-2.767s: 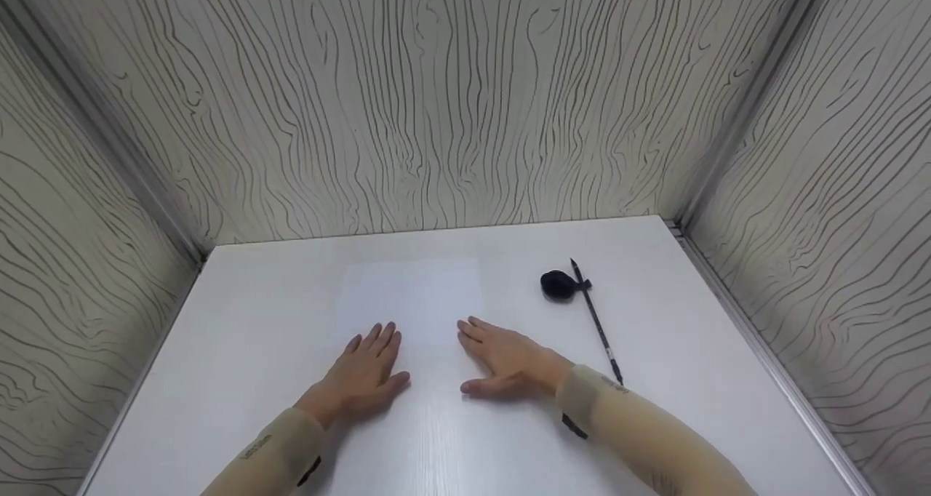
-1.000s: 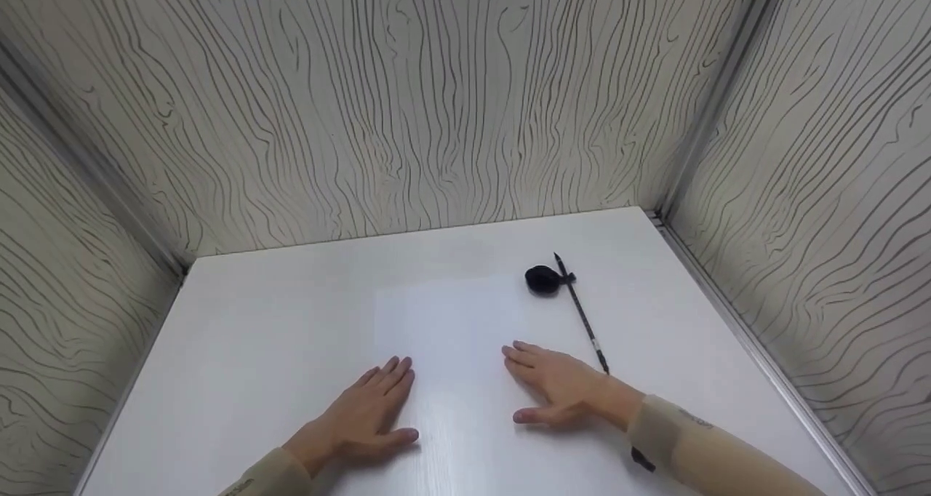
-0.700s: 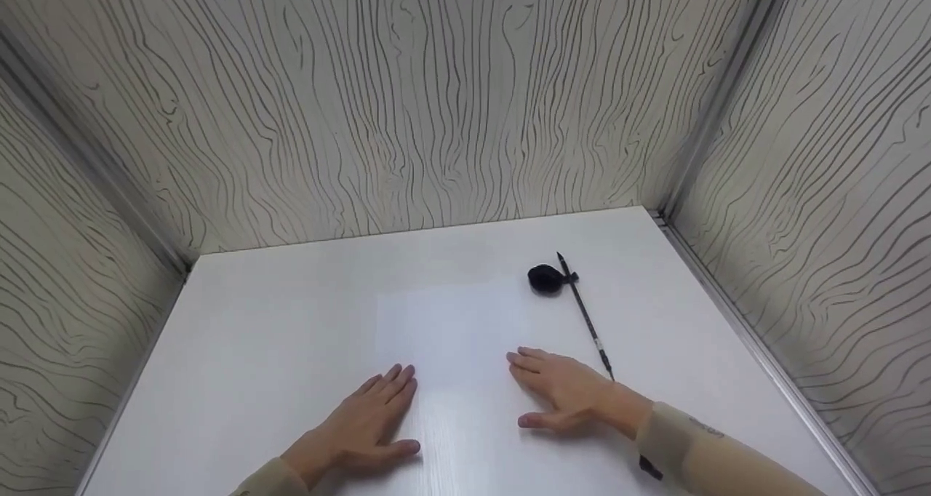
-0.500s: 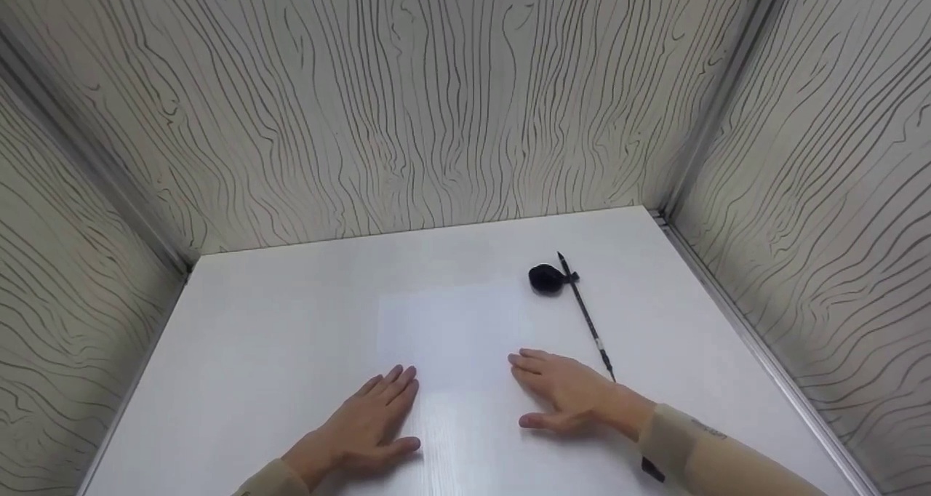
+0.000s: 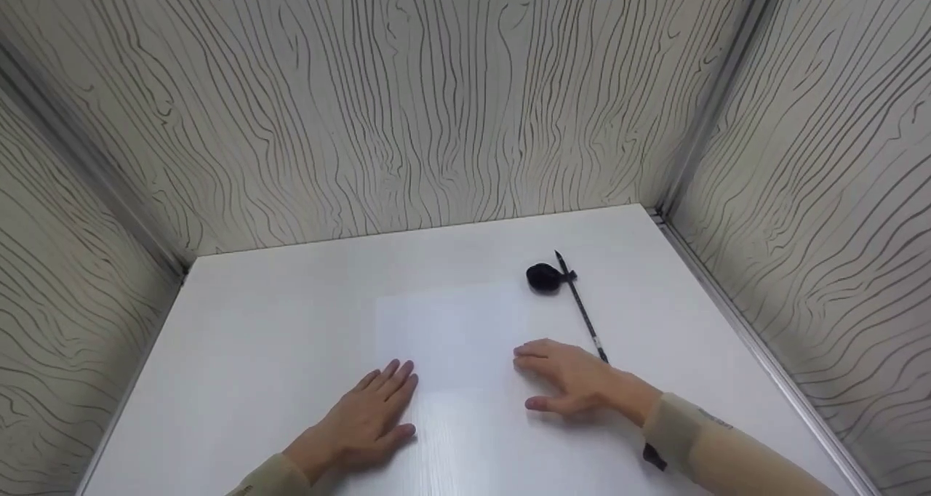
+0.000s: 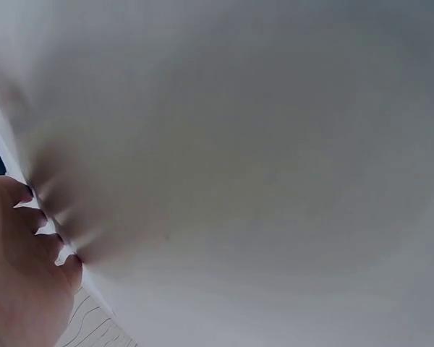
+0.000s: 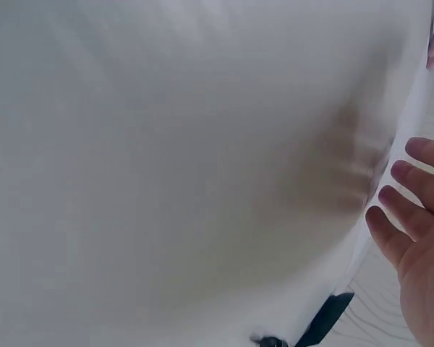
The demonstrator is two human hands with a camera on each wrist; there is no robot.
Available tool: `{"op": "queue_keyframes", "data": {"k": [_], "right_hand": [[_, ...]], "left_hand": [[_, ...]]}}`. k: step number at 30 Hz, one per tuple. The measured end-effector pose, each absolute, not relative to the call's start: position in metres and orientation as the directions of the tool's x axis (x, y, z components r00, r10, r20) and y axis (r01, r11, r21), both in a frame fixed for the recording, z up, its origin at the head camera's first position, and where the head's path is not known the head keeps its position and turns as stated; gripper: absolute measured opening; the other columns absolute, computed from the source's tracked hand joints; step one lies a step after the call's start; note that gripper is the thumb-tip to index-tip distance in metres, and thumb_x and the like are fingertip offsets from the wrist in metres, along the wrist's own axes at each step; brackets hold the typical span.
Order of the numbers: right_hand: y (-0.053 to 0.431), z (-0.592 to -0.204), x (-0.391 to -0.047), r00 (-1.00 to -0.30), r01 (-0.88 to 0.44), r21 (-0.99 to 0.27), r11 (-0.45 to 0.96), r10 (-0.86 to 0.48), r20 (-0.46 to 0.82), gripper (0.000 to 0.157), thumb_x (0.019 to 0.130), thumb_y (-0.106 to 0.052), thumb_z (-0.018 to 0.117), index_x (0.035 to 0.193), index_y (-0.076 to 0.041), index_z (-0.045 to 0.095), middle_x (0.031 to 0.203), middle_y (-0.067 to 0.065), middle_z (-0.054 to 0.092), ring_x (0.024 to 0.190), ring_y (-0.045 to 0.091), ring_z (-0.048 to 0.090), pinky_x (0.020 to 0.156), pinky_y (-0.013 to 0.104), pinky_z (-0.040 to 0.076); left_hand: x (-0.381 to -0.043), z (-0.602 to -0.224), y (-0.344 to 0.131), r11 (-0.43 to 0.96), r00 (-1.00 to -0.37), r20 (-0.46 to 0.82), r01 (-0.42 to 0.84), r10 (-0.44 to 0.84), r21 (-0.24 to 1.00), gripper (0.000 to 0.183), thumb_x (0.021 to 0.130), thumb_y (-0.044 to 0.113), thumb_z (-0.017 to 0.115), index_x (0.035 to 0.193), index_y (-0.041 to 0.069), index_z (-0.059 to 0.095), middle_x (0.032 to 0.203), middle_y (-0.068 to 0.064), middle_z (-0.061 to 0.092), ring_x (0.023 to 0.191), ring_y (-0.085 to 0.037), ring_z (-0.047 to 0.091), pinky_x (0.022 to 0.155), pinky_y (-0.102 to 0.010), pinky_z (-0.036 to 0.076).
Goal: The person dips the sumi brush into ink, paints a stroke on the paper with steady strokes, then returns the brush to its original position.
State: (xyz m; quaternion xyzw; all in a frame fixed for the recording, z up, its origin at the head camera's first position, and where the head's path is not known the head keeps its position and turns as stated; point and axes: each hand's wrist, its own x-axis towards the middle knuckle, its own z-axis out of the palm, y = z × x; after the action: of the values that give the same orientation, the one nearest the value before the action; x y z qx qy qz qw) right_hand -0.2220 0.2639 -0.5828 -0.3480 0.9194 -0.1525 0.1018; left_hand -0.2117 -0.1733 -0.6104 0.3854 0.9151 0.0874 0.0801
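A pale, faintly bluish sheet of paper [image 5: 458, 329] lies flat on the white table. My left hand [image 5: 367, 416] rests palm down at its near left corner, fingertips overlapping the edge and thumb spread to the side. In the left wrist view the fingertips of the left hand [image 6: 29, 267] meet the white surface. On the right edge of the sheet, my right hand [image 5: 571, 380] holds nothing, its fingers loosely extended. The right wrist view shows the right hand [image 7: 419, 217] with fingers spread, slightly above the surface.
Beyond my right hand lies a round black dish [image 5: 543, 278] with a small tab. A slim dark brush [image 5: 582, 307] leans across that tab, its near end partly behind the right hand. Wood-patterned panels [image 5: 436, 103] wall in the table's [image 5: 254, 321] back and sides.
Since the earliest frame, the sheet has come nearer and rightward, and my hands have spread apart. In the last half second the right hand has risen slightly; the left stays put.
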Motion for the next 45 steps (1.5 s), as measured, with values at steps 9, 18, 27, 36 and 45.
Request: {"op": "queue_keyframes", "data": {"k": [9,18,27,36,45], "right_hand": [[0.288,-0.562,-0.242,-0.787,-0.585,-0.26,0.768,-0.615,-0.048,0.059,0.103,-0.041,0.077,0.155,-0.015,0.066,0.156,0.008,0.067,0.146,0.032,0.062,0.123,0.059,0.054],[0.321,-0.548,-0.265,-0.809,-0.583,-0.124,0.803,-0.588,0.0,0.049,0.098,-0.023,0.082,0.144,-0.009,0.073,0.149,0.014,0.071,0.141,0.038,0.065,0.121,0.06,0.055],[0.354,-0.553,-0.281,-0.799,-0.599,-0.031,0.8,-0.596,0.08,0.049,0.089,-0.01,0.083,0.138,-0.005,0.074,0.146,0.015,0.072,0.138,0.039,0.067,0.118,0.058,0.057],[0.365,-0.57,-0.289,-0.741,-0.662,0.094,0.744,-0.668,0.071,0.044,0.09,-0.003,0.082,0.134,-0.006,0.076,0.144,0.015,0.073,0.139,0.039,0.067,0.121,0.057,0.056],[0.367,-0.582,-0.299,-0.627,-0.743,0.179,0.644,-0.765,0.148,0.025,0.09,0.001,0.085,0.112,-0.009,0.08,0.127,0.012,0.078,0.125,0.033,0.073,0.113,0.049,0.062]], "left_hand": [[-0.211,-0.608,-0.173,0.688,-0.69,-0.081,0.69,0.719,0.227,0.084,0.114,0.064,0.041,0.176,0.008,0.034,0.188,-0.011,0.03,0.175,-0.038,0.031,0.139,-0.062,0.033],[-0.211,-0.608,-0.174,0.697,-0.696,-0.108,0.674,0.71,0.243,0.087,0.113,0.067,0.038,0.178,0.01,0.031,0.189,-0.009,0.024,0.177,-0.036,0.025,0.141,-0.062,0.03],[-0.21,-0.61,-0.175,0.684,-0.685,-0.095,0.689,0.723,0.24,0.089,0.113,0.067,0.041,0.177,0.007,0.031,0.189,-0.012,0.025,0.176,-0.038,0.026,0.14,-0.062,0.03],[-0.21,-0.611,-0.175,0.688,-0.688,-0.105,0.679,0.718,0.255,0.09,0.112,0.068,0.042,0.178,0.007,0.03,0.189,-0.012,0.023,0.177,-0.039,0.023,0.141,-0.063,0.028],[-0.211,-0.61,-0.173,0.703,-0.698,-0.128,0.663,0.705,0.257,0.093,0.111,0.072,0.039,0.179,0.01,0.027,0.19,-0.01,0.021,0.178,-0.037,0.021,0.142,-0.061,0.026]]}}
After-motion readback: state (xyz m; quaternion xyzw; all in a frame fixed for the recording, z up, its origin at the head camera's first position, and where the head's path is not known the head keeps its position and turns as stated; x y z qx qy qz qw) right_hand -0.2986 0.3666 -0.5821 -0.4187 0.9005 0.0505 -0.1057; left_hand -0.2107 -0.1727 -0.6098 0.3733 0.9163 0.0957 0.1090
